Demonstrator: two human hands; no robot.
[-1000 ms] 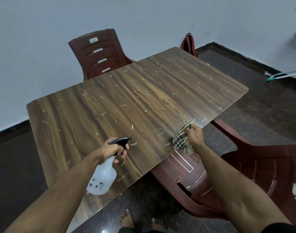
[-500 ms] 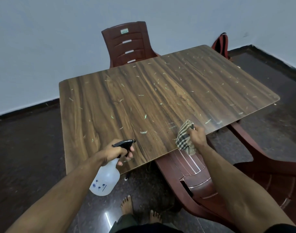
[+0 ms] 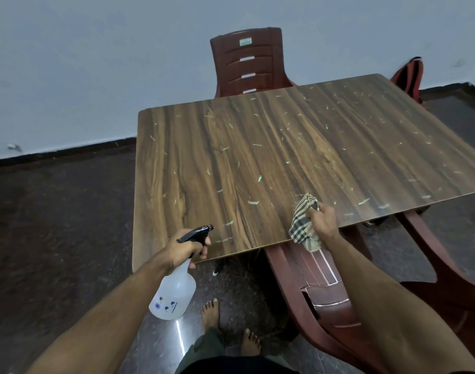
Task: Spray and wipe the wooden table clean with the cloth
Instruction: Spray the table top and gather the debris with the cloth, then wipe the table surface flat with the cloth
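Head view: left hand (image 3: 186, 248) grips the spray bottle (image 3: 174, 294) by its trigger; right hand (image 3: 322, 225) clutches the checked cloth (image 3: 302, 225) at the bench (image 3: 258, 163) edge.

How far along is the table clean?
Barely started. Done: nothing visibly; pale scraps lie across the whole table, near edge included. In hand: the left hand holds the spray bottle by the trigger, nozzle aimed over the near edge; the right hand grips the checked cloth at that edge. Left: spraying and wiping essentially the whole top.
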